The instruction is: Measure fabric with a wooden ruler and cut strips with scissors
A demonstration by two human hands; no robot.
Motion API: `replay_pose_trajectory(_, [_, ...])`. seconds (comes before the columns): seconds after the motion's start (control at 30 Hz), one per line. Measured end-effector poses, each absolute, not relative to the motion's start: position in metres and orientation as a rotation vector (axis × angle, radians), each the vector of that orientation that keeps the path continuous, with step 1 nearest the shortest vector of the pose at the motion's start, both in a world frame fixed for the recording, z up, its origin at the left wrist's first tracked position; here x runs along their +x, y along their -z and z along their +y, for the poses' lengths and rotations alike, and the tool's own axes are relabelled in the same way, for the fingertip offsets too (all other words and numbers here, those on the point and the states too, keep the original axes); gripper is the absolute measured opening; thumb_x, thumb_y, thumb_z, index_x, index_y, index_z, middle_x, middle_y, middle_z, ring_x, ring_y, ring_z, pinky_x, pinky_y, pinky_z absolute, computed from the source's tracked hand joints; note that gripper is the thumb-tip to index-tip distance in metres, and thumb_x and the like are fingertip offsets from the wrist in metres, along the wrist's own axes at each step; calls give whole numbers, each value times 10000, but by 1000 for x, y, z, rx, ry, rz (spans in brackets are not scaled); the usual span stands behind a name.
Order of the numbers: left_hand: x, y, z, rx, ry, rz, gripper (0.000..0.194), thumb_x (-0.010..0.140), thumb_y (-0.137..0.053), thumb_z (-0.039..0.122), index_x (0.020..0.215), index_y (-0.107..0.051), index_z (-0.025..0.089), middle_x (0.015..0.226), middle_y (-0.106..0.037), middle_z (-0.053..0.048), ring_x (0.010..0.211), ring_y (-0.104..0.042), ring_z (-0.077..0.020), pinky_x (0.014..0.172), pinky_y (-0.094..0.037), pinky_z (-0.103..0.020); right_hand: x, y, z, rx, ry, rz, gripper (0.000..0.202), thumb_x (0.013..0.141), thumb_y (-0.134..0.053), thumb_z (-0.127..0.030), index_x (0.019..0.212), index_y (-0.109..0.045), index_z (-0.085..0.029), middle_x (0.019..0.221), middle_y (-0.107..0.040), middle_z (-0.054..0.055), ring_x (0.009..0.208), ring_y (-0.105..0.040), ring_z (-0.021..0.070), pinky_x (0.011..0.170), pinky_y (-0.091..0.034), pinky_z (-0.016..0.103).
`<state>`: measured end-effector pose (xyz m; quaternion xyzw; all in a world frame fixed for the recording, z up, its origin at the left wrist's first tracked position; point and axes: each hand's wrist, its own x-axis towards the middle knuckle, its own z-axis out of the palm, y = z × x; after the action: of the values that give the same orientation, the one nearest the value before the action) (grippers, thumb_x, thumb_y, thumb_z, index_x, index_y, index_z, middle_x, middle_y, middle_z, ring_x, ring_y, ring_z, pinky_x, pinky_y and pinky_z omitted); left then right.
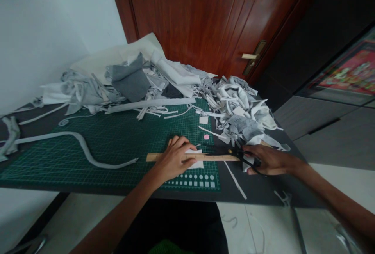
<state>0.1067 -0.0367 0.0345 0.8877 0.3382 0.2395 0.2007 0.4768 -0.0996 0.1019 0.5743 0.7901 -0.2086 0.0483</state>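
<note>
My left hand (175,158) lies with its fingers spread over a wooden ruler (151,157) and a white piece of fabric (199,164), pressing both on the green cutting mat (111,137). The ruler crosses the fabric and reaches past the mat's right edge. My right hand (268,159) is closed round the handles of black scissors (240,153). Their blades point left along the ruler's upper edge, near the white piece. Under the scissors' handles lies another pale scrap (248,164).
Grey and white fabric scraps (129,78) are heaped along the back, with another pile (240,109) at the right. A long grey strip (88,148) curves over the mat's left part. A pink disc (206,137) and small white square (203,120) lie near the mat's right edge.
</note>
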Motion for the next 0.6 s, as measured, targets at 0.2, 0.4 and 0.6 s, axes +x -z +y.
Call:
replay_pose_trajectory(0.2, [106, -34, -38, 2485, -682, 967, 240, 937, -724, 370, 1155, -696, 274, 1188, -559, -62, 1126, -483, -282, 1007, -418, -450, 468, -97, -84, 1692, 600, 2400, 458, 738, -823, -440, 1137, -704, -248, 1021, -765, 81, 918, -721, 293, 747, -504, 337])
replay_pose_trajectory(0.4, [106, -33, -38, 2487, -722, 971, 234, 921, -739, 356, 1141, -708, 282, 1257, -526, -71, 1175, -467, -296, 1033, -411, -479, 455, -97, -72, 1603, 610, 2474, 441, 774, -798, -512, 1088, -687, -224, 1001, -754, 82, 899, -708, 284, 751, -481, 339])
replay_pose_trajectory(0.6, [106, -31, -39, 2491, -739, 972, 241, 915, -743, 363, 1139, -715, 277, 1287, -518, -75, 1193, -464, -306, 1043, -408, -492, 447, -97, -67, 1569, 582, 2456, 488, 764, -778, -556, 1072, -674, -192, 974, -751, 98, 872, -699, 299, 721, -471, 338])
